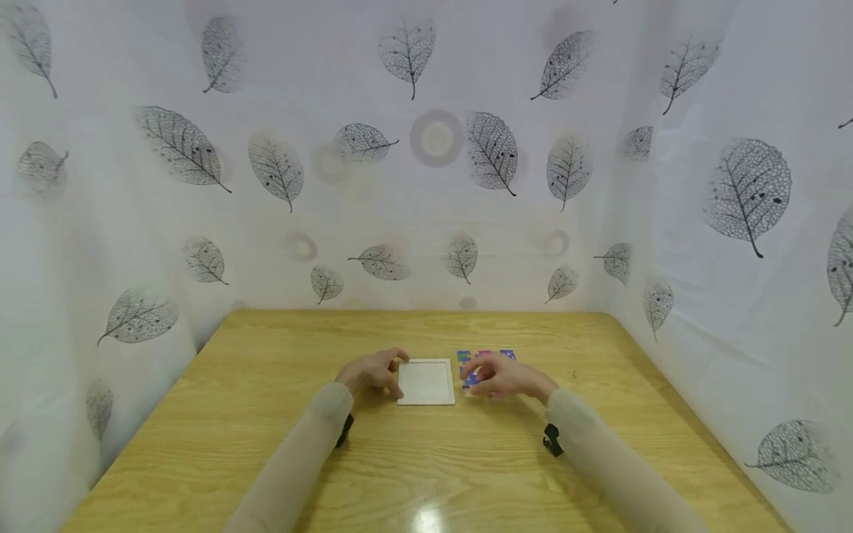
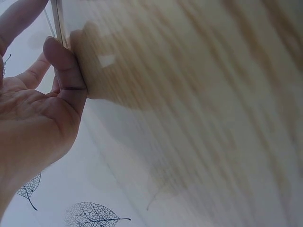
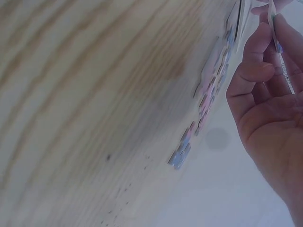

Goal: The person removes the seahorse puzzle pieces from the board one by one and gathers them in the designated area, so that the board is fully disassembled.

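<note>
A square white puzzle tray (image 1: 426, 383) lies flat on the wooden table, with a raised rim and nothing inside it. My left hand (image 1: 369, 370) holds its left side, thumb by the near corner and a finger by the far one. In the left wrist view the thumb (image 2: 66, 66) touches the tray's edge. Just right of the tray, my right hand (image 1: 509, 375) hovers over colourful jigsaw pieces (image 1: 508, 354), partly hiding them. The right wrist view shows a thin puzzle piece (image 3: 273, 23) pinched between its thumb and fingers; its printed face is hidden.
The wooden table (image 1: 426, 459) reaches back to a white curtain (image 1: 426, 215) printed with dark leaves, which also hangs at both sides. Loose jigsaw pieces (image 3: 207, 92) lie spread out below the right hand. Dark bands sit at both wrists.
</note>
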### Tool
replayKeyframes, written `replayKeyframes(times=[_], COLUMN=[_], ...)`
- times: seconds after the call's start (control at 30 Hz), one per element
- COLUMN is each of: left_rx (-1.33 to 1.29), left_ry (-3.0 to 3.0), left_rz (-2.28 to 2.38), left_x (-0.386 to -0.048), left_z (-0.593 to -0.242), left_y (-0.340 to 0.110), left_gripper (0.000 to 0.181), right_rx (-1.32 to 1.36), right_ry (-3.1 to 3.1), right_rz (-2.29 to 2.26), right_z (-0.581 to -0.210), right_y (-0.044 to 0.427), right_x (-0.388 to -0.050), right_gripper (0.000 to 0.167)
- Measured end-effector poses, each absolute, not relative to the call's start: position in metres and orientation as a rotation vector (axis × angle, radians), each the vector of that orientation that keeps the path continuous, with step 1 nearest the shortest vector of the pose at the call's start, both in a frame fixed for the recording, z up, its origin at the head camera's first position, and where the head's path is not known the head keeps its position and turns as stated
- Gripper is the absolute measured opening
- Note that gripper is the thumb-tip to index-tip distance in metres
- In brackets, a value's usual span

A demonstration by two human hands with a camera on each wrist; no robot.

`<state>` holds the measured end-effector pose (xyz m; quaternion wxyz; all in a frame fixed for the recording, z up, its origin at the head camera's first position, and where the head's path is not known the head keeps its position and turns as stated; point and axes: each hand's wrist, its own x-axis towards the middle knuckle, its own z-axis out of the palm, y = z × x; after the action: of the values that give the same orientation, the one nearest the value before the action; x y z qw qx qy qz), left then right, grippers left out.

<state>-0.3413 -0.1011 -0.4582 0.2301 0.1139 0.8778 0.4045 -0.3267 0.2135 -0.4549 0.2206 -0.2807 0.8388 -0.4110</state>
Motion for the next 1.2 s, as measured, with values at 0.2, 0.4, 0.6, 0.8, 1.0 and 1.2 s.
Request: replayKeyframes(times=[0.2,0.4,0.6,0.8,1.0,1.2], left_rx=[0.316,0.317,0.312,0.318,0.316,0.339], left_ry=[2.416,2.414,2.420,2.427,2.431,2.436], left_rz=[1.115,1.121,1.112,1.104,1.102,1.081], left_x=[-0.342,-0.342,-0.342,-0.341,-0.341,-0.343], left_z=[-0.460,-0.459,-0.459,-0.460,-0.459,-0.461], left_y=[-0.102,-0.102,-0.102,-0.102,-0.101,-0.101], left_gripper=[0.078,0.078,0.078,0.077,0.077,0.077], right_rx=[-0.743,-0.715,-0.731,-0.674,-0.665,-0.679], right_ry=[2.332,2.329,2.356,2.423,2.468,2.456], right_rz=[-1.138,-1.166,-1.151,-1.107,-1.089,-1.099], right_z=[-0.456,-0.455,-0.458,-0.457,-0.454,-0.457], right_y=[0.222,0.232,0.240,0.246,0.256,0.270], right_x=[-0.327,-0.327,-0.328,-0.327,-0.326,-0.326], right_gripper=[0.028,0.025,0.025,0.026,0.029,0.031])
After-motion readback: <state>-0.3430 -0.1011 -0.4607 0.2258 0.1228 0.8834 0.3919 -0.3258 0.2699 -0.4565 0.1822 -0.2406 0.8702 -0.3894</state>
